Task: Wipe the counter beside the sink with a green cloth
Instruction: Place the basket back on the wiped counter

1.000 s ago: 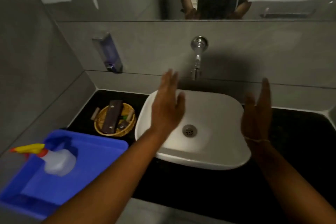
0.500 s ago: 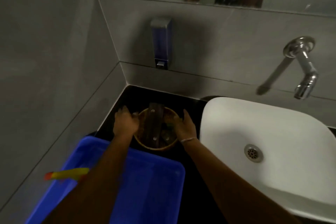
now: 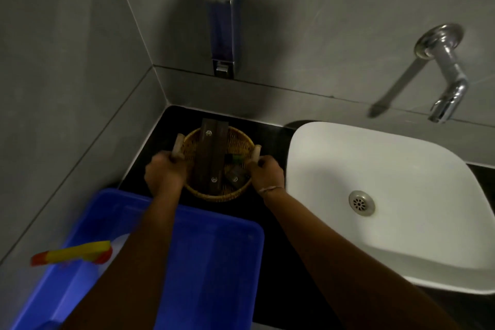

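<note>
A round woven basket (image 3: 233,194) with two pale side handles sits on the black counter (image 3: 276,211) in the back left corner, left of the white sink (image 3: 401,169). My left hand (image 3: 164,175) is closed on its left handle, and my right hand (image 3: 265,173) grips the right handle. Long dark boxes (image 3: 211,153) and small dark packets lie inside the basket. I see no green cloth.
A blue plastic tub (image 3: 214,262) stands at the front left, holding a spray bottle with a yellow and red nozzle (image 3: 72,252). A soap dispenser (image 3: 221,32) hangs on the grey wall above the basket. A chrome tap (image 3: 447,75) juts out over the sink.
A second ago both hands were raised open over the sink. The view swung left, the hands reached the basket, and now they grip its two handles.
</note>
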